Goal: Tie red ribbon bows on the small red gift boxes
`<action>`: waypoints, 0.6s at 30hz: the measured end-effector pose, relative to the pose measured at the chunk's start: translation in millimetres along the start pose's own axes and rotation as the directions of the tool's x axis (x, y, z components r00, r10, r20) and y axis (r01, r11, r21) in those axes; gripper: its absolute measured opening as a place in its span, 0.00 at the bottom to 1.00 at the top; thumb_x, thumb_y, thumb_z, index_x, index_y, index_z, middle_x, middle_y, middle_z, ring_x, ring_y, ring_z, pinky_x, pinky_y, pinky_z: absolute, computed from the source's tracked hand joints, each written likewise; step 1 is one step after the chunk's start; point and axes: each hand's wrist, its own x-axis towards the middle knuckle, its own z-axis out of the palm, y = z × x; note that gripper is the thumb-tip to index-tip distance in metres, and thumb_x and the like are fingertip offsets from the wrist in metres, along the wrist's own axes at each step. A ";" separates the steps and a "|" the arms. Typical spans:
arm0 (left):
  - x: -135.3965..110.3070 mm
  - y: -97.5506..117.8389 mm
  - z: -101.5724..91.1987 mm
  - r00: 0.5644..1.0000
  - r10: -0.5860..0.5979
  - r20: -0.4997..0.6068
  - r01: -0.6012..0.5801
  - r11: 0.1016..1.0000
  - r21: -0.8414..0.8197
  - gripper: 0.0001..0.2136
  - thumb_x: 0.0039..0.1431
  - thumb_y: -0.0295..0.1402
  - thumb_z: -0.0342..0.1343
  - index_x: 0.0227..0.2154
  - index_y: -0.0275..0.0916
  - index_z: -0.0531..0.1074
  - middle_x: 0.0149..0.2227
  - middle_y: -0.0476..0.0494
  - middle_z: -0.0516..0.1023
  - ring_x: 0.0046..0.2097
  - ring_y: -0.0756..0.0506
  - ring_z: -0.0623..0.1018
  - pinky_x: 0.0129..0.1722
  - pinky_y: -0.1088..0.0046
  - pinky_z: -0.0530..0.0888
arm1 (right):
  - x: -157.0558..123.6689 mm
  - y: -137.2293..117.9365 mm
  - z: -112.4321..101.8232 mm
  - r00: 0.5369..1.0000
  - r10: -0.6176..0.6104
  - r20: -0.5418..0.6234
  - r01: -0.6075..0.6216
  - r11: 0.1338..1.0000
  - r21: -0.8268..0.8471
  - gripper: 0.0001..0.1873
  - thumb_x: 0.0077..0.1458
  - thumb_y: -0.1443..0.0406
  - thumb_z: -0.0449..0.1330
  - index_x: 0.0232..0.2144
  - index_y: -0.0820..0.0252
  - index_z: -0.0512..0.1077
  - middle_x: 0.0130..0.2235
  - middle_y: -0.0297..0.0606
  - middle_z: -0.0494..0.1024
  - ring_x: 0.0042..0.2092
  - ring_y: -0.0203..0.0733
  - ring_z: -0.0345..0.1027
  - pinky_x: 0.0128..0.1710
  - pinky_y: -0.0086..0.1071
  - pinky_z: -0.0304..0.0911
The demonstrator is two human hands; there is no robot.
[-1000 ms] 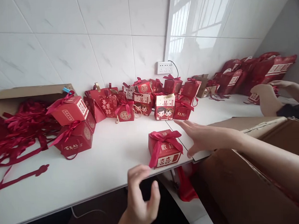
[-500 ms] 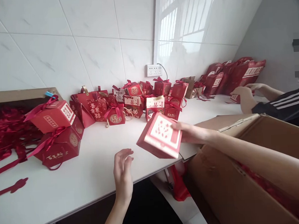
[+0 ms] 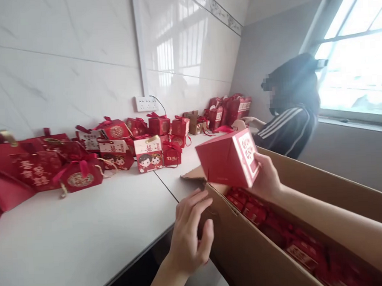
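My right hand (image 3: 269, 179) grips a red paper gift box (image 3: 224, 160) by its white printed panel, tilted above the cardboard carton (image 3: 343, 184). Inside that carton lie several red gift boxes (image 3: 299, 250), some with white labels. In front of the carton's near corner is my left hand (image 3: 192, 234), fingers curved and apart with nothing between them. Whether its fingertips touch the cardboard I cannot tell.
A row of red gift boxes (image 3: 80, 176) stands along the tiled wall on the white table (image 3: 96, 233). A socket strip (image 3: 146, 103) is on the wall. Beyond the carton, a person (image 3: 286, 125) in a dark striped sleeve works beside more red boxes (image 3: 238, 108).
The view has swung right. My right hand has carried the gift box from over the table to above the carton. My left hand has moved toward the carton, still empty.
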 end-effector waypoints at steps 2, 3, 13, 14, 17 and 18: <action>7.6 6.3 17.2 0.978 0.053 0.199 -0.067 0.996 0.063 0.21 0.60 0.31 0.46 0.57 0.40 0.55 0.58 0.37 0.64 0.62 0.38 0.59 0.58 0.56 0.56 | -14.6 3.5 -47.9 0.956 -0.264 -0.128 0.193 0.895 -0.401 0.30 0.47 0.47 0.56 0.49 0.53 0.60 0.47 0.41 0.71 0.49 0.52 0.67 0.48 0.47 0.65; 9.2 8.2 26.1 0.959 0.043 0.278 -0.067 0.995 0.077 0.22 0.60 0.33 0.47 0.58 0.41 0.54 0.59 0.37 0.62 0.63 0.37 0.57 0.59 0.54 0.53 | -25.3 7.8 -71.8 0.931 -0.349 -0.105 0.213 0.754 -0.621 0.34 0.44 0.50 0.60 0.51 0.53 0.59 0.50 0.44 0.67 0.52 0.54 0.63 0.51 0.49 0.62; -0.6 3.9 61.6 0.938 0.012 0.346 -0.028 0.999 0.041 0.19 0.60 0.34 0.45 0.53 0.39 0.53 0.56 0.35 0.58 0.66 0.36 0.39 0.58 0.53 0.48 | -143.1 144.1 -143.7 0.939 0.080 -0.333 -0.342 0.280 -0.897 0.34 0.48 0.59 0.59 0.56 0.58 0.53 0.53 0.51 0.58 0.47 0.52 0.65 0.50 0.51 0.61; 0.1 4.5 60.9 0.937 0.012 0.348 -0.027 0.999 0.040 0.19 0.60 0.34 0.45 0.53 0.39 0.52 0.56 0.35 0.57 0.66 0.36 0.39 0.58 0.53 0.48 | -144.6 159.5 -139.3 0.917 0.146 -0.371 -0.398 0.266 -0.878 0.34 0.49 0.60 0.59 0.56 0.59 0.53 0.53 0.51 0.58 0.49 0.52 0.65 0.52 0.49 0.59; 1.0 6.2 59.5 0.936 0.000 0.352 -0.013 0.999 0.034 0.19 0.60 0.34 0.45 0.53 0.39 0.52 0.56 0.34 0.56 0.66 0.36 0.38 0.59 0.54 0.48 | -136.2 198.2 -125.6 0.835 0.286 -0.469 -0.529 0.188 -0.827 0.33 0.50 0.61 0.58 0.56 0.65 0.53 0.53 0.55 0.59 0.52 0.54 0.66 0.53 0.45 0.59; 0.8 6.4 59.7 0.935 -0.003 0.355 -0.008 1.000 0.029 0.19 0.59 0.34 0.46 0.53 0.38 0.52 0.56 0.34 0.56 0.66 0.36 0.38 0.59 0.54 0.48 | -130.3 208.0 -121.3 0.814 0.304 -0.495 -0.556 0.162 -0.815 0.33 0.51 0.61 0.58 0.56 0.68 0.53 0.52 0.57 0.60 0.52 0.55 0.66 0.52 0.44 0.60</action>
